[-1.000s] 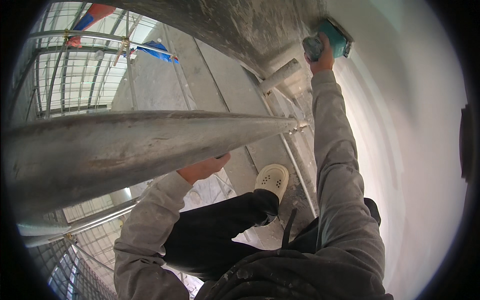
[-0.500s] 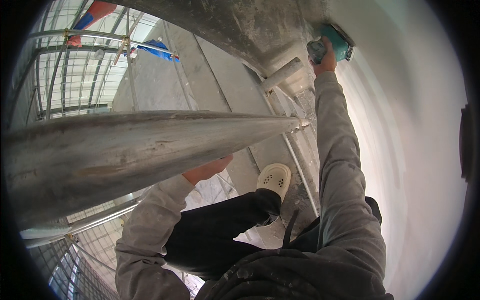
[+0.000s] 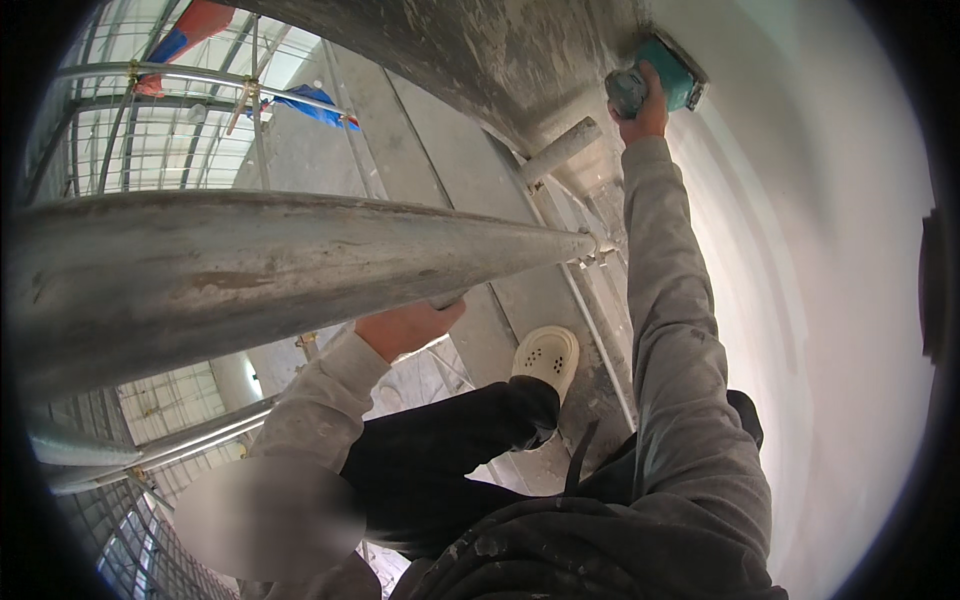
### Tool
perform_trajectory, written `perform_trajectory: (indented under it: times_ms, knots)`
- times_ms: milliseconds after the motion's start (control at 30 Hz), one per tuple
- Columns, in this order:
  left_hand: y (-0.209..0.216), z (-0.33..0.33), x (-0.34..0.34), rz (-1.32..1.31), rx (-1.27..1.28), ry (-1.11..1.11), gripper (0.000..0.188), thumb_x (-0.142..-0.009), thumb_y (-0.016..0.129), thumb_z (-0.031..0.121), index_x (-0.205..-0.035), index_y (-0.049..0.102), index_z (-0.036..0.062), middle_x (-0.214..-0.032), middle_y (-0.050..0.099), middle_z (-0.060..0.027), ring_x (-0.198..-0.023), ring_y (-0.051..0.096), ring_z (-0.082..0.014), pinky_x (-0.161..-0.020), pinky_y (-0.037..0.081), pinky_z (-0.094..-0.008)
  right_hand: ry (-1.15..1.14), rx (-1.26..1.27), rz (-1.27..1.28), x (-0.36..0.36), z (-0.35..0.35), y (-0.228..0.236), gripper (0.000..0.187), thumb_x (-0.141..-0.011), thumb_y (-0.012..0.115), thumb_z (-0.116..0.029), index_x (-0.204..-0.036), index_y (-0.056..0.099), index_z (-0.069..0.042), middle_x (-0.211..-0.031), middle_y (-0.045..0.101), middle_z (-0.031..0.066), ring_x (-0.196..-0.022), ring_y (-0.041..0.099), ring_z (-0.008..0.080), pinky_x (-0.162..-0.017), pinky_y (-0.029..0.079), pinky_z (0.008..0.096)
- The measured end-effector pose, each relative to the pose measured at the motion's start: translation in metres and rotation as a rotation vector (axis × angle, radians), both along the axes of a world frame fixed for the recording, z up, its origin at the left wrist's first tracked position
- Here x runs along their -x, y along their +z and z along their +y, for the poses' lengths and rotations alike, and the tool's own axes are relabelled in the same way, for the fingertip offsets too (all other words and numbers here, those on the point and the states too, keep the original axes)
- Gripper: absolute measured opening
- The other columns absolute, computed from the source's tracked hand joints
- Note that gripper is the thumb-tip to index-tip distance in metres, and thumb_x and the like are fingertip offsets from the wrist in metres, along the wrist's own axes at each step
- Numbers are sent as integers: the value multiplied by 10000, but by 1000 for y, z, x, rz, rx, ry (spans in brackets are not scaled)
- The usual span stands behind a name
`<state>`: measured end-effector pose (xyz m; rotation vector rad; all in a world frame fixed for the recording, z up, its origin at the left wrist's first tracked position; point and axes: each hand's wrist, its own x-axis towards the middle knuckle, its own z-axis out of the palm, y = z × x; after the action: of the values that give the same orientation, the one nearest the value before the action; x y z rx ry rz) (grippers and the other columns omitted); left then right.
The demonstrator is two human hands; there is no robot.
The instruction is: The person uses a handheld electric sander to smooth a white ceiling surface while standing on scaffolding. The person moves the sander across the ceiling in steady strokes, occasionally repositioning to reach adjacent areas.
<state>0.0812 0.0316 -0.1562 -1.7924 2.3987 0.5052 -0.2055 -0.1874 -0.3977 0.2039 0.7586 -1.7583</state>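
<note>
At the upper right, my right hand [image 3: 650, 112] is wrapped round the rear of a teal power sander [image 3: 676, 74]. The sander's flat pad rests against the curved white wall [image 3: 800, 190], close to where it meets a stained grey surface [image 3: 490, 60]. My right arm reaches straight out. My left hand [image 3: 405, 330] is below a thick grey metal pole [image 3: 300, 250], its fingers curled and partly hidden. A small greyish edge shows at its fingertips, and what that belongs to I cannot make out.
Grey planks [image 3: 440, 150] form the walkway, where a cream clog [image 3: 547, 360] is planted. A short pipe stub [image 3: 562, 150] juts out near the wall. Scaffold tubes [image 3: 190, 72] and red and blue cloth [image 3: 310, 104] are at the far left.
The sander and my right hand have shifted slightly left along the wall. The pole sits higher in view at its near end, and more of my left hand shows beneath it.
</note>
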Motion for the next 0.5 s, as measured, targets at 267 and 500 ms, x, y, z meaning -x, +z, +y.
perform_trajectory:
  times_ms: [267,500]
  knots:
    - [1,-4,-2,82,24,-19,380,-758,707,249,-1092,670,71,-1032,679,-156,-918,655,-323,-813,513,-405,38,-180,98,1,-2,-20,513,-711,805,-359,-1108,588,-117,-1029,618,91,-873,626,251,-721,473,434]
    - [13,-19,1,69,-18,-91,392,-754,708,241,-1104,664,68,-1032,681,-154,-900,663,-320,-807,515,-404,13,-183,65,9,-10,-33,503,-677,830,-313,-1056,622,-56,-959,643,76,-756,648,226,-605,480,398]
